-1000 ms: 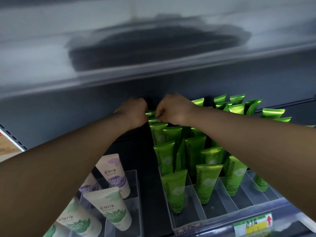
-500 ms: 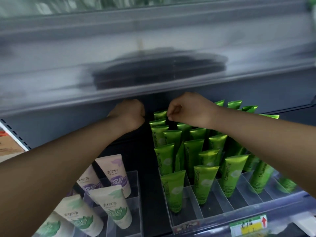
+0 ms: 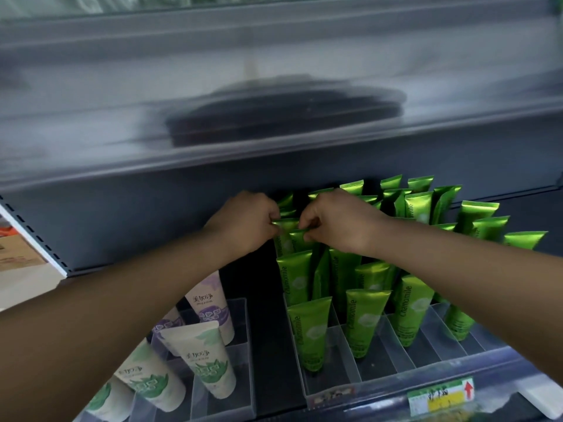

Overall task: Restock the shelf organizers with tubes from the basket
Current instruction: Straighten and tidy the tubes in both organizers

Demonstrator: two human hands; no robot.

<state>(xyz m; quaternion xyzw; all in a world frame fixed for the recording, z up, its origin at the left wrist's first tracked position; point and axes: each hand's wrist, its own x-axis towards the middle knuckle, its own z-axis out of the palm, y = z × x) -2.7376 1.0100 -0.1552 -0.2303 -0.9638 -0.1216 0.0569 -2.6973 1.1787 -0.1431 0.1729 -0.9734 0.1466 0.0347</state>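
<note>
Dark shelf (image 3: 265, 330), rear: left hand (image 3: 246, 222) and right hand (image 3: 338, 223), fingers (image 3: 307, 220) curled, pinch a glossy green plastic tube (image 3: 283, 239), apparently to seat it upright.

Glossy green tubes (image 3: 308, 333) upright, crimps up, in clear slotted organizer (image 3: 377, 362).

Light is dim and cool, arriving from above and in front: it raises a sheen on the glossy green plastic tubes (image 3: 307, 336), while the recess behind them falls near black. The grey metal upper shelf front (image 3: 274, 56) is smeared by blur and carries a broad dark patch (image 3: 289, 111). Wide-angle distortion bows shelf lines toward the frame edges; the green-and-yellow price label (image 3: 438, 394) is unreadably soft.
</note>
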